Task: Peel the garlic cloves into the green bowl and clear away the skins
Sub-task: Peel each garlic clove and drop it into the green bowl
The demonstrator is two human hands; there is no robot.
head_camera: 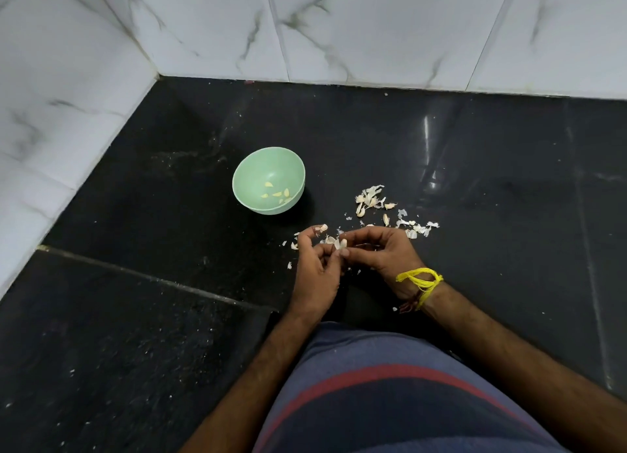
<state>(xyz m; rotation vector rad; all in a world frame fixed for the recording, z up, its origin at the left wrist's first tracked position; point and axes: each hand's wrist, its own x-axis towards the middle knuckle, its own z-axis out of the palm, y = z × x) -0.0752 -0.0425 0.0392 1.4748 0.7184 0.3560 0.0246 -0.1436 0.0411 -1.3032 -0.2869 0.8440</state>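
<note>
1. Both grips closed at mid-frame: left hand and right hand pinching one garlic clove between fingertips, papery skin partly lifted.
2. Judged mid-peel, task part done: several peeled cloves already lying in the green bowl, up and left of the hands.
3. Unpeeled cloves and loose skins scattered on the black surface to the upper right of the hands, near but apart from the bowl.
4. Next, probably: stripping off the remaining skin, then carrying the bare clove up-left over the bowl's rim and dropping it in.
5. Skin clearing not yet begun.
</note>
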